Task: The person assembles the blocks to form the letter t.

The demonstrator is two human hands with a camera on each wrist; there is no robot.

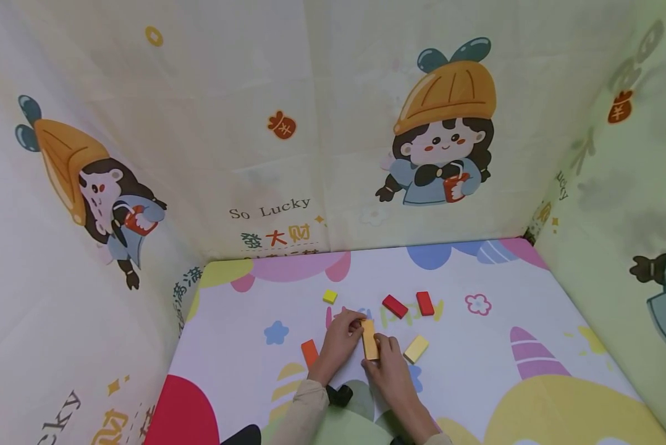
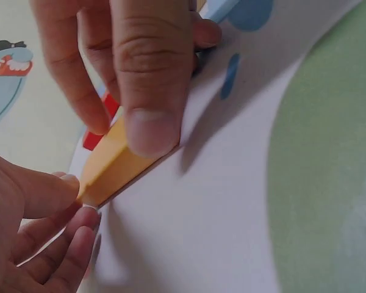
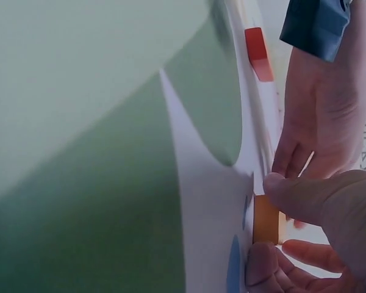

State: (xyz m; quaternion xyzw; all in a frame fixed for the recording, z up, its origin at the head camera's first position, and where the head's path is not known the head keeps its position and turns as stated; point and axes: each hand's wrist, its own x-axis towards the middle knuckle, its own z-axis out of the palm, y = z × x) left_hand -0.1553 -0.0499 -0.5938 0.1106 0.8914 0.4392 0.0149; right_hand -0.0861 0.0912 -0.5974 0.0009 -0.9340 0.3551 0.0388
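Observation:
A light-orange rectangular block [image 1: 369, 340] lies lengthwise between the two hands near the middle of the table. At its far end, my left hand [image 1: 342, 341] pinches it between thumb and index finger; the left wrist view shows that thumb [image 2: 52, 192] right at the block's tip. My right hand [image 1: 390, 369] grips the near end, thumb on one side and fingers on the other. In the right wrist view, the block's orange end face [image 3: 266, 220] shows between the right thumb and fingers. Beside the left wrist lies an orange-red block [image 1: 309, 353].
Right of the hands is a pale yellow block [image 1: 416, 349]. Farther back lie two red blocks, one slanted [image 1: 395, 306] and one straighter [image 1: 425, 303], and a small yellow block [image 1: 330, 296]. Printed cloth walls [image 1: 322, 154] enclose the patterned table [image 1: 455, 358] at the back and sides.

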